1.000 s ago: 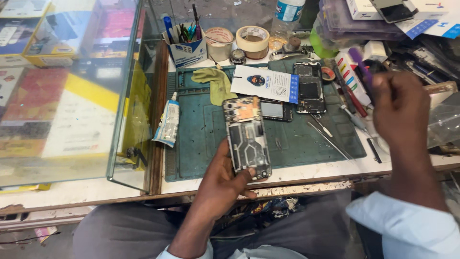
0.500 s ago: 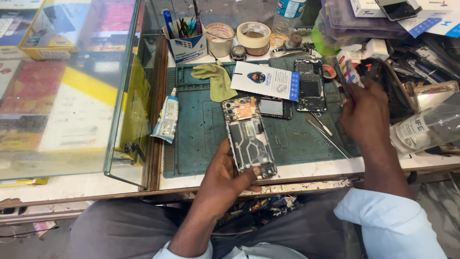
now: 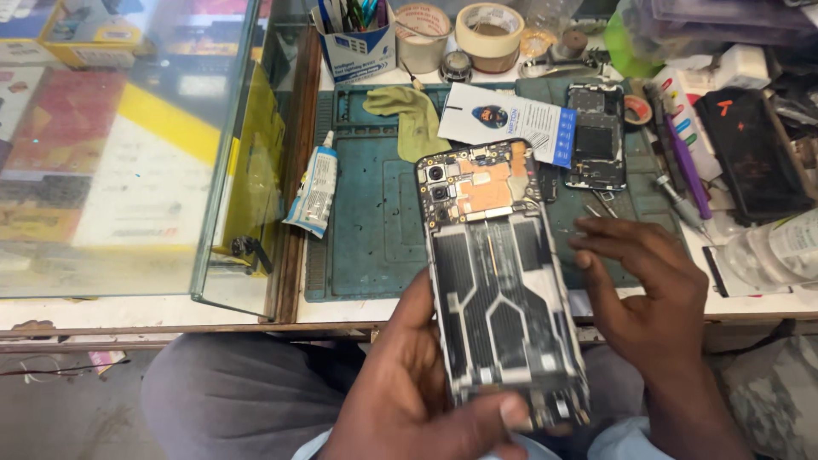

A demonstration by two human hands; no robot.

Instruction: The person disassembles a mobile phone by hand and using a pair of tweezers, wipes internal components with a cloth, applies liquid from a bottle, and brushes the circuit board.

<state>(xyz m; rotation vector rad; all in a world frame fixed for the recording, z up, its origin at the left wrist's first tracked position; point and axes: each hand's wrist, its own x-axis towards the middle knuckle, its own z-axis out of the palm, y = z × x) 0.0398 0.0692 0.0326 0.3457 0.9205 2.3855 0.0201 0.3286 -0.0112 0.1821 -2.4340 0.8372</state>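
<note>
Opened phone (image 3: 498, 281), back cover off, sits in the left hand (image 3: 409, 400), lifted above the near edge of the bench (image 3: 341, 311) and over the person's lap; copper shielding and camera lenses show at its top end, dark ribbed plating below. That hand wraps it from underneath, thumb pressed across the bottom edge. The right hand (image 3: 652, 294) holds nothing: its fingers are loosely spread and curved, fingertips just beside the phone's right edge, and whether they touch it I cannot tell.

Largest in view is the glass display case (image 3: 128, 145) on the left, with coloured boxes showing through its panes. Next comes the bench, a pale worn top with a wooden front lip, and on it a dark green work mat (image 3: 366, 230) with moulded compartments. Along the right side lies clutter: a black flat panel (image 3: 754, 153), a clear plastic bottle (image 3: 775, 251) on its side, pens and tools. On the mat rest a white and blue card packet (image 3: 511, 119), a second stripped phone (image 3: 595, 136) and an olive cloth (image 3: 413, 115). A small white glue tube (image 3: 313, 189) lies at the mat's left edge. At the back stand two tape rolls (image 3: 487, 32) and a box of pens (image 3: 356, 38).
</note>
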